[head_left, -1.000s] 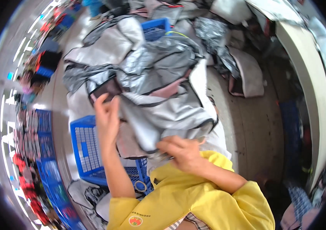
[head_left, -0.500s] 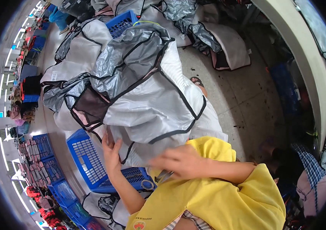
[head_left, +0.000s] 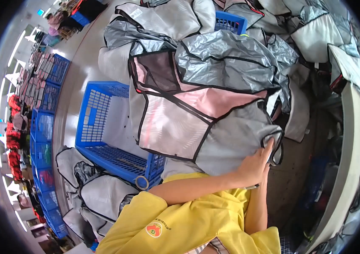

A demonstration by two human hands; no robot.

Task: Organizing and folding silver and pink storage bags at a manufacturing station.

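Observation:
A large grey and pink cover (head_left: 180, 122) with black trim is spread out in front of me, draped partly over a blue plastic crate (head_left: 99, 122). My left hand (head_left: 251, 166) reaches across from the left and grips the cover's lower right corner. My right hand (head_left: 268, 152) comes up from below, right beside the left hand, its fingers curled on the same black-trimmed edge. The left hand partly hides it.
Heaps of similar grey covers (head_left: 231, 63) lie behind, over another blue crate (head_left: 230, 23), with more bundles (head_left: 99, 190) at lower left. A tape roll (head_left: 142, 183) sits by the crate's near corner. Stacked blue crates (head_left: 44, 139) line the left; a white table edge (head_left: 349, 161) runs along the right.
The cover has been turned and spread, its pink panels now facing me. My hands, apart before, have come together at its lower right corner. The view has swung left over the blue crate.

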